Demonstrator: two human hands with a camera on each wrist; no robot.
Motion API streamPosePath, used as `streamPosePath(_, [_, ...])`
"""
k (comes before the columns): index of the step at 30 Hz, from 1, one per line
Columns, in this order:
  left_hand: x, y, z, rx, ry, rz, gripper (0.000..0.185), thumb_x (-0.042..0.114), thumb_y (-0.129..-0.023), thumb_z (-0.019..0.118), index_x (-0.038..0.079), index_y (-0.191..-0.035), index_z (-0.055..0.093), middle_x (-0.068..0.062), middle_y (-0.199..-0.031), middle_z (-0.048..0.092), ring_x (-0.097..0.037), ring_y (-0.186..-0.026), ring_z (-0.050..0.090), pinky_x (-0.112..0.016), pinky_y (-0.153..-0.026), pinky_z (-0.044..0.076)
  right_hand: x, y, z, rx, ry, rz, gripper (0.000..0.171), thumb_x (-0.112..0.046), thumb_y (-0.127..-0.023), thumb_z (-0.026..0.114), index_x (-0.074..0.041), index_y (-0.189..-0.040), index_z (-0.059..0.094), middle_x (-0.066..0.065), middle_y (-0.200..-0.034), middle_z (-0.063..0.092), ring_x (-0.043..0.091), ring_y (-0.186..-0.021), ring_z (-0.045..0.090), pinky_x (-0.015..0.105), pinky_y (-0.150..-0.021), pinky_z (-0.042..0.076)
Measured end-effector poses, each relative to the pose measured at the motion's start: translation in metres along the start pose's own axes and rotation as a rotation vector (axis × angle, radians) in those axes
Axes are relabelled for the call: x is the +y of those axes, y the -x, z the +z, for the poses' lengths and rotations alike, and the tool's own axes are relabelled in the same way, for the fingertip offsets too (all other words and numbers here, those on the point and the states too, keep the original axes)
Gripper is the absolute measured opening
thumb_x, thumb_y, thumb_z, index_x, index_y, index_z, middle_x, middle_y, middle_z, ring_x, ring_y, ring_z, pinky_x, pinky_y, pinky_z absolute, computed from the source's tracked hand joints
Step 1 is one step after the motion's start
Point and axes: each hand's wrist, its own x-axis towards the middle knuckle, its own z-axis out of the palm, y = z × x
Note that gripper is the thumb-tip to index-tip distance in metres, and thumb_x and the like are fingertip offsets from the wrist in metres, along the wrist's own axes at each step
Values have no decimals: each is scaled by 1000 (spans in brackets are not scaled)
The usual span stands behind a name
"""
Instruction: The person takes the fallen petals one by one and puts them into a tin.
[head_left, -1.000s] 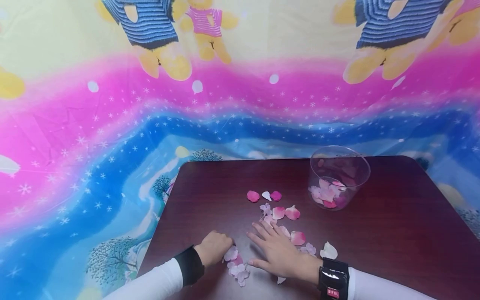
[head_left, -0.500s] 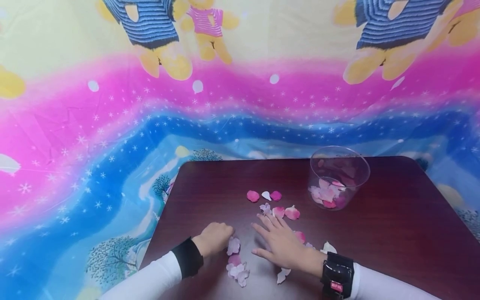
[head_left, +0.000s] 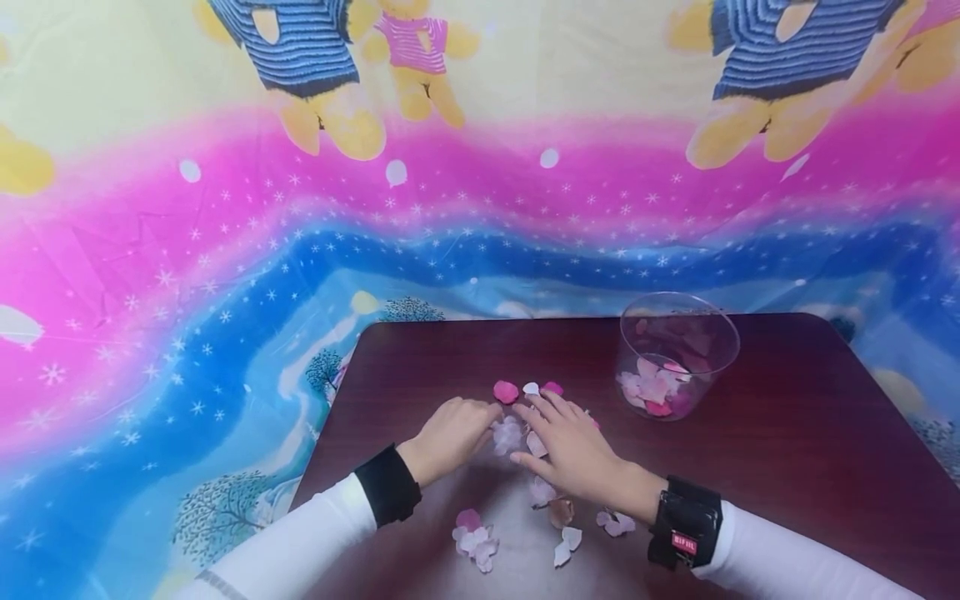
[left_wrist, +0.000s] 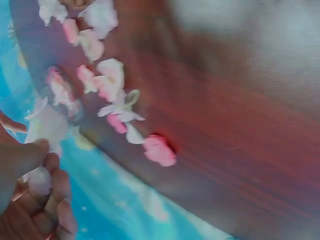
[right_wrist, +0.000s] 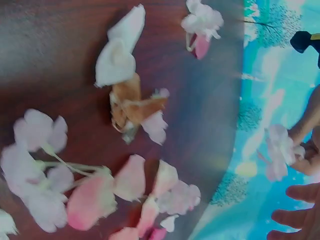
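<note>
Pink and white fabric petals lie scattered on the dark red table (head_left: pixel 787 433). My left hand (head_left: pixel 457 429) has its fingers curled round a pale flower (head_left: pixel 507 434); in the left wrist view the thumb and fingers (left_wrist: pixel 30 165) pinch that flower (left_wrist: pixel 49 126). My right hand (head_left: pixel 562 433) lies flat with straight, spread fingers over petals just right of it, fingertips near a pink petal (head_left: pixel 553 387) and a white petal (head_left: pixel 531 388). In the right wrist view loose petals (right_wrist: pixel 131 180) cover the table, and the left hand holds the flower (right_wrist: pixel 280 150) at the right edge.
A clear plastic cup (head_left: pixel 678 333) with several petals inside stands at the back right of the table. More petals (head_left: pixel 474 540) lie near the front edge between my forearms. A bright printed cloth (head_left: pixel 225 292) hangs behind and to the left of the table.
Both hands have slid away from me toward the far petals. The left hand carried the pale flower along. Petals that the right hand covered now lie uncovered behind it.
</note>
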Motion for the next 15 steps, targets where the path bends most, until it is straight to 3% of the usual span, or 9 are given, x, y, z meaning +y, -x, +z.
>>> streamPosePath(4, [9, -14, -7, 91, 15, 29, 8, 18, -93, 73, 16, -96, 67, 5, -82, 73, -13, -75, 70, -27, -67, 52, 1, -8, -7, 77, -1, 17, 67, -51, -87, 73, -11, -139, 59, 11, -133, 67, 34, -129, 60, 53, -105, 49])
streamPosePath(8, [19, -22, -12, 137, 45, 67, 8, 18, -93, 73, 17, -96, 67, 7, -82, 73, -10, -73, 68, -26, -66, 49, 4, -12, -9, 118, -30, 20, 51, -38, -85, 80, -12, -126, 67, 1, -93, 75, 19, -88, 71, 39, -79, 57])
streamPosePath(11, [24, -24, -13, 132, 61, 78, 10, 22, -92, 75, 18, -98, 68, 8, -85, 74, -9, -76, 68, -24, -66, 48, 5, -12, -9, 125, -69, 22, 25, -28, -86, 80, -16, -106, 72, -8, -66, 64, 7, -60, 56, 28, -58, 48])
streamPosePath(13, [26, -24, -14, 133, 62, 81, 11, 23, -91, 76, 18, -98, 69, 8, -86, 75, -9, -77, 68, -24, -66, 47, 5, -11, -9, 132, -90, 19, 11, -23, -88, 78, -18, -94, 71, -11, -60, 57, 3, -56, 48, 25, -53, 42])
streamPosePath(15, [27, -24, -13, 135, 56, 83, 11, 25, -91, 76, 18, -96, 68, 8, -85, 74, -9, -77, 68, -24, -66, 46, 6, -10, -9, 134, -96, 20, 8, -22, -89, 77, -20, -88, 69, -12, -58, 52, 2, -56, 43, 24, -52, 39])
